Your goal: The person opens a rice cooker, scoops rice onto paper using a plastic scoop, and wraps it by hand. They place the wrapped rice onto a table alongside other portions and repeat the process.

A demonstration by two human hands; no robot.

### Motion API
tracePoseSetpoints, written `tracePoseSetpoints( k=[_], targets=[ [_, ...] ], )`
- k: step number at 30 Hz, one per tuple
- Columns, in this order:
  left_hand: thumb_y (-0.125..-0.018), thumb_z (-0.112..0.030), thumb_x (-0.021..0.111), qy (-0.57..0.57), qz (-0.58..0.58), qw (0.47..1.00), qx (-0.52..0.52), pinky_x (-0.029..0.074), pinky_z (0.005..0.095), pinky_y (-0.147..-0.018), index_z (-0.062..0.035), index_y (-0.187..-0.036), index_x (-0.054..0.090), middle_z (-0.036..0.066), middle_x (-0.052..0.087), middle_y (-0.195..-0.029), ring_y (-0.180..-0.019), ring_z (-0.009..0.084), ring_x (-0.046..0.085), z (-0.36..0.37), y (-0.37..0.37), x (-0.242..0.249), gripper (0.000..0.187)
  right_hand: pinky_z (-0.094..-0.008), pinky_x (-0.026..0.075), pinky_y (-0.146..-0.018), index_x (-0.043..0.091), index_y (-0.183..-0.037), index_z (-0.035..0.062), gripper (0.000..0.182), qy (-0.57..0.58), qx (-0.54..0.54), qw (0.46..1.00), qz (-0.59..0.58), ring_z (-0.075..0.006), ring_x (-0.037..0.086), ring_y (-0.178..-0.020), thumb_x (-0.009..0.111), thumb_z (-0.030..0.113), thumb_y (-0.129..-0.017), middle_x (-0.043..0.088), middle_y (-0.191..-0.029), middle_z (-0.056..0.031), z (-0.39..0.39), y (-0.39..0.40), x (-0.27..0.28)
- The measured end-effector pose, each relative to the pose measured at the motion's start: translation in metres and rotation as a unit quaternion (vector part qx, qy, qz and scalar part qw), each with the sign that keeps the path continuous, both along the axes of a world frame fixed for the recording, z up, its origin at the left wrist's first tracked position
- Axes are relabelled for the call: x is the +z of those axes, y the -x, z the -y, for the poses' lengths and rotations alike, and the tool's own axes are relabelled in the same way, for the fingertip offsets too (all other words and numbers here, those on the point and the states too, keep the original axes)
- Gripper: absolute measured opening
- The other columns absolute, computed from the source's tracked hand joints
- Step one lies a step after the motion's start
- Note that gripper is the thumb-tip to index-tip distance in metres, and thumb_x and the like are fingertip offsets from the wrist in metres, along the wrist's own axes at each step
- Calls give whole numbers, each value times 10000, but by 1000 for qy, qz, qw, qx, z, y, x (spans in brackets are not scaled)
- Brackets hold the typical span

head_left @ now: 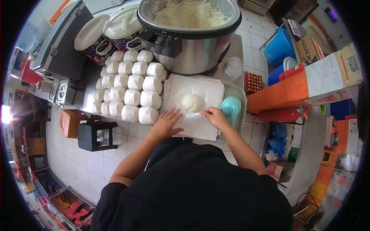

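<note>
A rounded mound of cooked rice point(192, 103) sits on a stack of white wrapping paper point(179, 85), with a thin see-through sheet point(191, 114) showing under its near edge. My left hand point(166, 124) lies open at the stack's left side, fingers spread over the paper. At the right, my right hand point(216, 118) pinches the near corner of the thin sheet. Close to that hand, a turquoise rice scoop point(231, 104) rests in a pale tray point(242, 115). Rows of white wrapped packets point(132, 96) stand left of the stack.
A large steel rice warmer point(204, 50) full of rice stands behind the paper. Two lidded cookers point(122, 29) and a grey cooler box point(63, 46) are at the back left. An orange counter point(277, 92), an egg tray point(253, 82) and a black stool point(96, 134) surround the table.
</note>
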State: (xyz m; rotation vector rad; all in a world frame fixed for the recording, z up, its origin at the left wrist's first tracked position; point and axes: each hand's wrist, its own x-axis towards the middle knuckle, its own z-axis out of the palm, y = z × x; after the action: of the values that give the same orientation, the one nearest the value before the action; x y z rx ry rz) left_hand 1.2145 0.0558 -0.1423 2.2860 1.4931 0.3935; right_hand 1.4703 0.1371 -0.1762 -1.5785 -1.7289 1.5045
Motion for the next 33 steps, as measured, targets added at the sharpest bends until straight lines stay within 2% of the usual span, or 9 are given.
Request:
tracePoseSetpoints(
  k=[4, 6, 9, 13, 17, 19, 21, 31, 33],
  targets=[
    [-786, -187, 692, -69, 51, 996, 19, 416, 444, -966, -93, -1118, 613, 118, 594, -1207, -1162, 329, 532, -19, 9, -26, 354, -347, 479, -755, 673, -999, 52, 358, 51, 30, 998, 31, -250, 636, -796, 702, 352, -806, 665, -847, -98, -13, -3, 12],
    [-795, -154, 675, -28, 152, 983, 95, 450, 410, -901, -75, -1026, 629, 125, 627, -1104, -1074, 322, 580, -26, 4, -23, 249, -386, 438, -860, 653, -1041, 66, 369, -247, 102, 963, 37, -272, 628, -894, 706, 342, -802, 656, -908, -105, -7, -2, 30],
    [-815, -115, 648, 72, 291, 929, 219, 491, 358, -792, -31, -898, 637, 154, 661, -933, -930, 299, 640, -37, -3, -22, 118, -399, 393, -912, 634, -1037, 78, 325, -429, 171, 864, 199, -278, 608, -969, 660, 335, -839, 648, -968, -91, 17, -2, 69],
    [-846, -167, 641, 240, 374, 803, 396, 491, 347, -721, 26, -871, 630, 189, 663, -800, -791, 253, 652, -63, -19, -4, 194, -403, 437, -828, 636, -958, 61, 277, -277, 155, 939, 135, -267, 629, -894, 603, 324, -878, 652, -889, -83, -24, -15, 24],
    [-871, -223, 612, 134, 336, 830, 425, 498, 402, -706, 24, -885, 635, 220, 653, -780, -743, 326, 657, -93, -21, -39, 248, -428, 460, -680, 612, -873, 15, 244, -21, -2, 1000, 10, -340, 624, -764, 537, 244, -909, 637, -768, -150, -76, -1, 11],
    [-880, -231, 577, 70, 153, 939, 301, 485, 473, -715, 22, -869, 602, 247, 634, -760, -736, 423, 631, -102, -17, -42, 255, -444, 460, -646, 601, -856, -2, 242, 48, -39, 998, 10, -376, 614, -732, 523, 219, -912, 626, -741, -189, -76, 1, -7],
    [-879, -218, 571, 85, 119, 946, 290, 473, 501, -723, 22, -854, 579, 261, 625, -766, -759, 449, 613, -96, -16, -28, 241, -466, 449, -640, 568, -831, -13, 257, -126, 5, 983, 135, -435, 583, -727, 504, 218, -921, 605, -765, -247, -59, 4, -14],
    [-806, -231, 660, 149, 32, 962, 228, 477, 515, -720, -20, -950, 502, 255, 622, -852, -803, 440, 610, -43, -8, -27, 301, -457, 464, -663, 578, -868, 46, 285, -176, 101, 938, 280, -368, 601, -744, 683, 300, -791, 616, -741, -167, -4, 8, 5],
    [-727, -257, 742, 136, -13, 967, 217, 504, 467, -748, -57, -1062, 507, 215, 605, -1042, -941, 366, 611, -56, -5, -8, 455, -438, 474, -742, 584, -926, 79, 344, -384, 104, 869, 294, -318, 617, -826, 757, 272, -701, 637, -816, -116, -30, 14, 19]
  ],
)
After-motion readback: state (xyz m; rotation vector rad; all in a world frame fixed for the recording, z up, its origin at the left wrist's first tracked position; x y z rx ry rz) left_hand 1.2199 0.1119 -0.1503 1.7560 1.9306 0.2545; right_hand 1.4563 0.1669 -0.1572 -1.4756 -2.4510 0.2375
